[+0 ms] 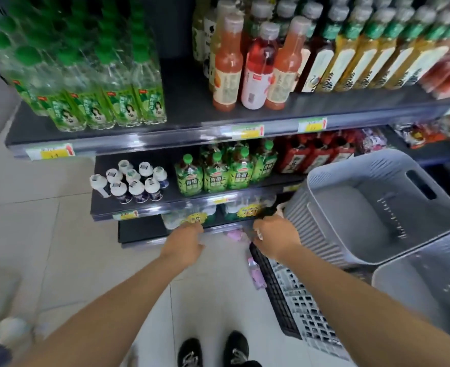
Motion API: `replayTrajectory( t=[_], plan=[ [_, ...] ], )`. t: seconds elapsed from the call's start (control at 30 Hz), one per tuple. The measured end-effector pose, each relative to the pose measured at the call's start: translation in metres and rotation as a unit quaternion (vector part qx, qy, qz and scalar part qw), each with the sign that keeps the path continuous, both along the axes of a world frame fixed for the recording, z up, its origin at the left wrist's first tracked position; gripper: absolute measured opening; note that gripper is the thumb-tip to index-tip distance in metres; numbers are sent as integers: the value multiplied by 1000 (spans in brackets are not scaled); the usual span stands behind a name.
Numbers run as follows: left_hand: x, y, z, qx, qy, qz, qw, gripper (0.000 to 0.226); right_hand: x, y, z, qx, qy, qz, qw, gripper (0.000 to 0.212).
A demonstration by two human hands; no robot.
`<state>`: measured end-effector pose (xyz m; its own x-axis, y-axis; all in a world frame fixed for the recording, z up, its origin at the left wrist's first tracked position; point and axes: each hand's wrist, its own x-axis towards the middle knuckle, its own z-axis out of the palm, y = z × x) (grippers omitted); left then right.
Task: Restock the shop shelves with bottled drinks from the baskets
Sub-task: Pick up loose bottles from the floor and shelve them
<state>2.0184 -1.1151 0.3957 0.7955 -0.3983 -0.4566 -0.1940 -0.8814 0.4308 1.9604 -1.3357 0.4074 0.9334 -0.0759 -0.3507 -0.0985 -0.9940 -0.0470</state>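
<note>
Left hand: the left hand (184, 242) reaches to the lowest shelf, knuckles up; its fingers are hidden behind the back of the hand, so whether it grasps anything cannot be told.
Right hand: the right hand (275, 238) lies beside the basket wall, fingers curled by a blurred dark object; what it holds cannot be told.
Task bottles: pale clear bottles with yellow round stickers (192, 218) stand on the lowest shelf, just beyond the left fingertips.
Basket: a grey ribbed plastic basket (319, 229), tilted, interior bare, sits on a black lattice crate (279, 295).
Second basket: a pale grey plastic basket (393, 274) lies lower right.
Floor: a pink bottle (255, 271) lies beside the crate.
Middle shelf: green-labelled drink bottles (214, 178) stand beside small white-capped bottles (136, 184).
</note>
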Motion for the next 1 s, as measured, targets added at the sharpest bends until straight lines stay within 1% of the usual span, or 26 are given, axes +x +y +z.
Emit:
replayTrajectory(
  t=[0.07,0.13,0.3,0.43,0.6,0.7,0.87,1.0],
  plan=[
    [-3,-16,-17,14,13,-17,1000,41,-13,-13,-19,12,19,-28,999,30],
    [-4,-33,-35,19,25,-26,999,43,-22,-25,-39,19,32,-45,998,38],
    [-6,-74,-89,39,25,-76,996,40,-34,-48,-96,26,56,-71,996,29],
    [-2,-100,-150,57,21,-117,991,40,-44,-63,-159,37,76,-100,991,29],
    [12,-121,-246,83,16,-171,982,41,-49,-73,-262,47,123,-120,984,36],
    [24,-129,-310,88,0,-195,977,42,-49,-77,-328,62,150,-141,977,34],
    [43,-143,-421,108,-29,-234,966,39,-49,-84,-439,74,154,-190,967,34],
    [59,-156,-500,128,-42,-259,957,35,-46,-86,-526,54,172,-177,968,36]
  ],
)
